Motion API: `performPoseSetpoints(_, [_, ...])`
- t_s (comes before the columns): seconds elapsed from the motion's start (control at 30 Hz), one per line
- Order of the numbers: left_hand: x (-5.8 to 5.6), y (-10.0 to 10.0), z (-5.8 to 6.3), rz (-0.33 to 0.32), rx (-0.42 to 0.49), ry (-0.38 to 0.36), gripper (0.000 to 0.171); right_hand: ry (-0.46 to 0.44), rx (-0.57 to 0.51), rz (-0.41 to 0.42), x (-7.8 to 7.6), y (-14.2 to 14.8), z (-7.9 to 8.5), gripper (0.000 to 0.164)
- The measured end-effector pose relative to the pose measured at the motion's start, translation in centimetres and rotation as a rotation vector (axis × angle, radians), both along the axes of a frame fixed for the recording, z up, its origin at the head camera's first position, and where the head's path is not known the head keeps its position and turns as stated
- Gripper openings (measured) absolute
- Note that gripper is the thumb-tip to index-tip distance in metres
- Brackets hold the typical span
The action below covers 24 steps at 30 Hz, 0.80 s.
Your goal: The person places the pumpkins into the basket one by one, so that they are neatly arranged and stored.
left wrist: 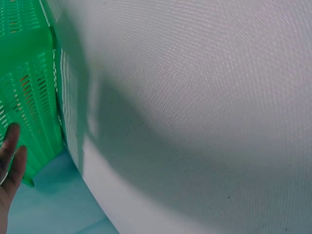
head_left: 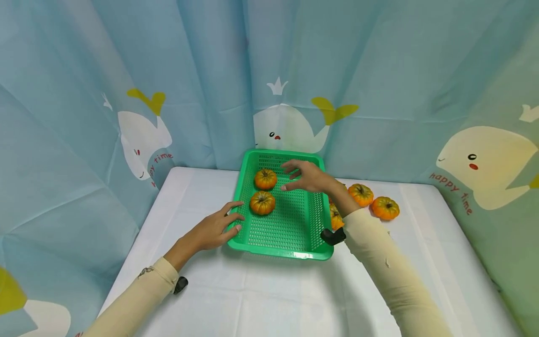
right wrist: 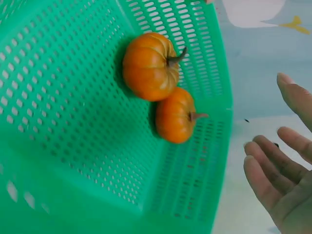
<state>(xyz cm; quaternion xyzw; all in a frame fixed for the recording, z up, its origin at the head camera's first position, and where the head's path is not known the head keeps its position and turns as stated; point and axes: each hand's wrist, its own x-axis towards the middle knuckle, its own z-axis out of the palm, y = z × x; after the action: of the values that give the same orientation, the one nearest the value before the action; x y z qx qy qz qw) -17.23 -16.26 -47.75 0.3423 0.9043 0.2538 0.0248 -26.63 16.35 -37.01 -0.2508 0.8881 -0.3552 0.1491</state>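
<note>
Pumpkins (head_left: 262,203), ribbed and squat, two inside a perforated green basket (head_left: 290,227)

"What colour is the basket (head_left: 290,224)?"

"Green, patterned with rows of holes; the pumpkins (head_left: 262,203) are orange with yellowish ribs."

"The curtain (head_left: 210,70)?"

"Pale blue, printed with white whales (head_left: 286,121), yellow-tailed, and red lettering (head_left: 445,181) at three and nine o'clock."

"The desk (head_left: 210,285)?"

"White; the sleeves (head_left: 387,262) are cream."

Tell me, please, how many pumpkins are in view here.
At least 5: two pumpkins in the basket; two on the table, right of the basket; one partly hidden beside the basket's right wall. The right arm may hide more.
</note>
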Motion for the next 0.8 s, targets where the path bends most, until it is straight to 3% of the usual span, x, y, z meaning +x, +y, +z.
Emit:
performPoseSetpoints(0.37, [0.0,0.0,-0.3,-0.002,-0.001,0.008,0.039,0.067,-0.051,-0.106,2.4,5.6,1.0,0.064])
performPoseSetpoints(0.57, [0.0,0.2,-0.2,-0.006,0.002,0.004,0.038,0.085,-0.074,-0.192,4.7,9.1,-0.5,0.061])
performPoseSetpoints(0.8, [0.0,0.1,-0.3,0.001,0.002,0.004,0.038,0.148,-0.042,-0.280,6.3,12.5,-3.2,0.058])
